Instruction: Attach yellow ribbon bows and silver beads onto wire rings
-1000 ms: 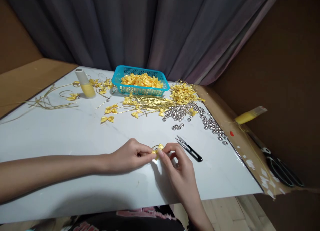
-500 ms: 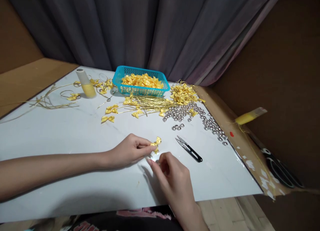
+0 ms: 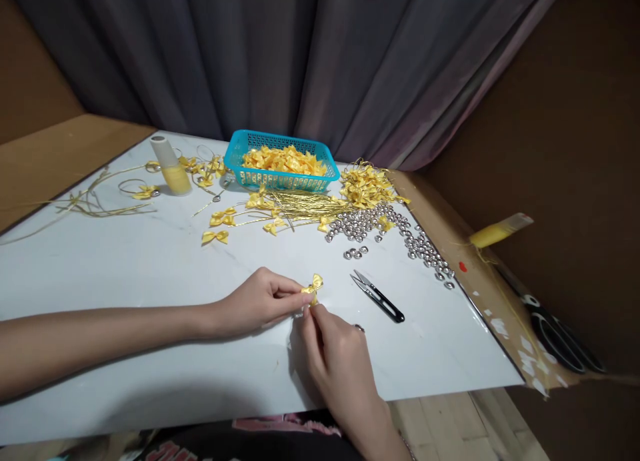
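My left hand (image 3: pixel 265 301) pinches a small yellow ribbon bow (image 3: pixel 314 286) between thumb and fingertips, just above the white table (image 3: pixel 150 268). Right below the bow, the closed fingertips of my right hand (image 3: pixel 337 348) meet those of the left. What they grip, if anything, is too small to make out. A small shiny round piece (image 3: pixel 359 328) shows at the right hand's outer side; I cannot tell whether it is on the hand or the table. Black-handled thread snips (image 3: pixel 379 298) lie to the right, blades pointing away from me.
Behind my hands are silver beads (image 3: pixel 357 224), gold cords (image 3: pixel 305 206), a heap of yellow bows (image 3: pixel 367 186) and a blue basket (image 3: pixel 280 181) of bows. A yellow thread spool (image 3: pixel 176 174) stands back left. Scissors (image 3: pixel 560 338) lie beyond the right edge.
My right hand has moved up and its fingertips have closed in at the bow, beside the left thumb. The left hand keeps its hold on the bow in nearly the same spot.
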Demonstrator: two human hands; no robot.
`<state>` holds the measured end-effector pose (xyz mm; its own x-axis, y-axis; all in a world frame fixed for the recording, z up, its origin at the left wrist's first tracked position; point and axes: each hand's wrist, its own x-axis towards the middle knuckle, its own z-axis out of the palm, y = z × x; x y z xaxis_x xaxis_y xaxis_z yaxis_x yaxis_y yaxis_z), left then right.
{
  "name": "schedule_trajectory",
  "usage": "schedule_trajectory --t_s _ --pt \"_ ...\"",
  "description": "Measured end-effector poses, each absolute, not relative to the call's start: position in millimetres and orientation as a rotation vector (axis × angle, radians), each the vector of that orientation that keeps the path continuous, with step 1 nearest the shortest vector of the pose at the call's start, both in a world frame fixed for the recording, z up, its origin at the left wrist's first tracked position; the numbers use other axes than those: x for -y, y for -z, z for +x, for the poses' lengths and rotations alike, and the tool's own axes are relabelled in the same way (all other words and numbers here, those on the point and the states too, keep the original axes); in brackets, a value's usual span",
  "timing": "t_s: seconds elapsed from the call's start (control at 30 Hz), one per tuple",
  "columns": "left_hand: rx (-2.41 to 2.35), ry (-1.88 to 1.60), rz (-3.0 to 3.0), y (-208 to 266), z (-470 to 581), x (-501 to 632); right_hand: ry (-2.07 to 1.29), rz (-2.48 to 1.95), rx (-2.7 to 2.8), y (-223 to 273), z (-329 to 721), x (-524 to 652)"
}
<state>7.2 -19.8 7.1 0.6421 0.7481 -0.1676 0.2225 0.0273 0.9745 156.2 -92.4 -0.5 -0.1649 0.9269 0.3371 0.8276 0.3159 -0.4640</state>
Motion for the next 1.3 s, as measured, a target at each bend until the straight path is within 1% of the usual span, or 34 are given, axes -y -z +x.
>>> schedule_trajectory --t_s 0.27,0.73,1.0,1.3 --pt "-0.853 -0.487 1.473 -4.9 7.0 20.8 -0.249 -1.563 2.030 1.0 155.8 92.9" --pt "-0.869 -0.494 1.594 -6.0 7.2 18.7 -0.334 -1.564 2.033 0.3 157.7 92.5" --pt "-0.823 -0.473 1.576 -4.9 7.9 18.7 -0.327 -1.568 2.064 -0.7 158.0 92.4" --pt "-0.816 -0.457 1.591 -5.8 6.8 19.4 -0.225 -1.578 2.097 1.5 157.5 92.3"
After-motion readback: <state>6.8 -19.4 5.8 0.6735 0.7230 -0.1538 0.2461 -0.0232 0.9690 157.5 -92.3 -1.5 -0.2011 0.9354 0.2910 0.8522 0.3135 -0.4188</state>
